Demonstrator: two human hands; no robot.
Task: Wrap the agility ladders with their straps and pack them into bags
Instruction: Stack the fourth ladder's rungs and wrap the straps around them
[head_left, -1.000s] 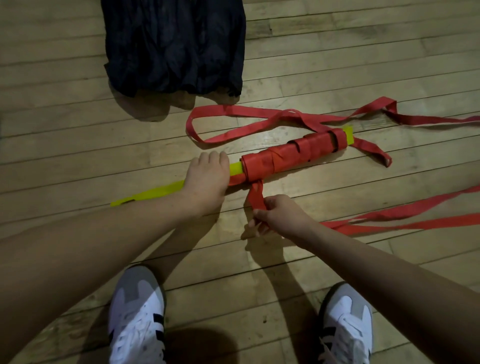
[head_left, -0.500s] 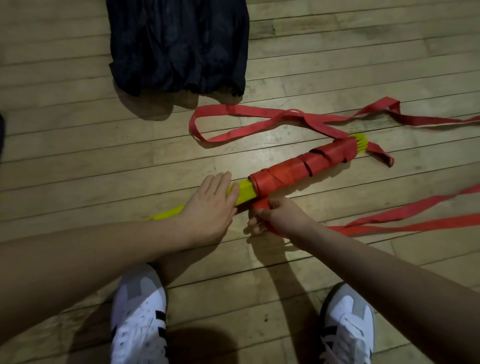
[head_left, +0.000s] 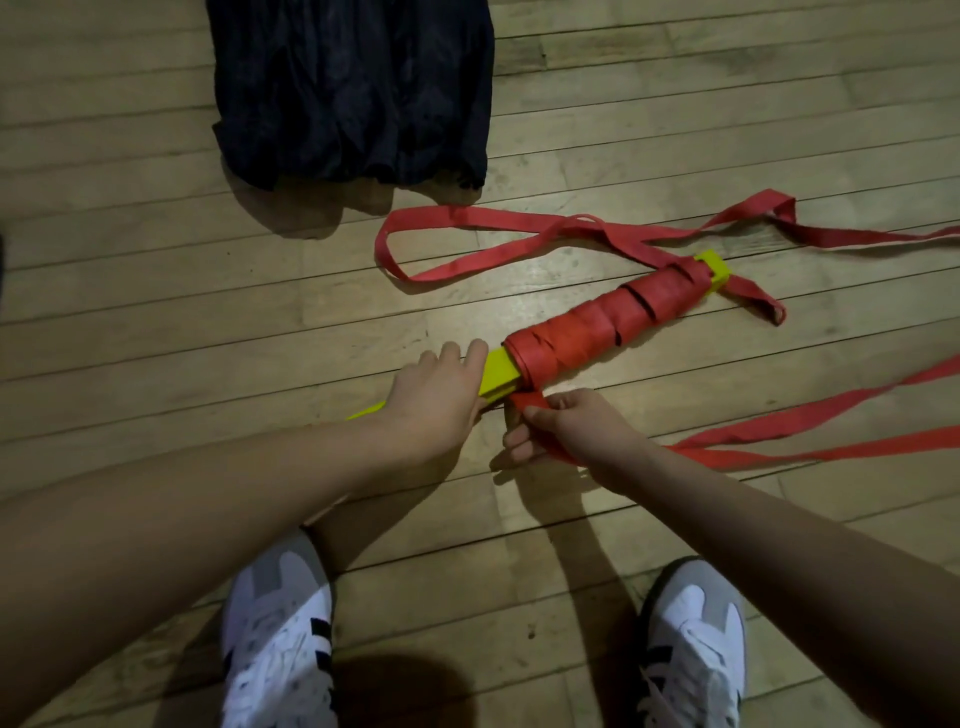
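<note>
The yellow ladder bundle lay slantwise on the wooden floor, and I took everything else from it. Left of it and farther from the person, a dark bag sat crumpled and slack, not yet in use. On the bundle's bare near end the left hand pressed down, fingers laid fairly straight over the yellow slats rather than curled around them. Just right of that, the right hand pinched the red strap where it came off the wound section, fingers closed on the webbing. The red coil covered the far stretch of the bundle, up to a yellow tip. Beyond the bundle and to its right, loose strap looped over the boards, and more trailed off toward the right edge. To my eye the wrapping was about half done. Doing it well would have meant keeping the strap taut and flat, overlapping each turn snugly toward the bare end, while the left hand kept the slats from rolling or fanning apart.
</note>
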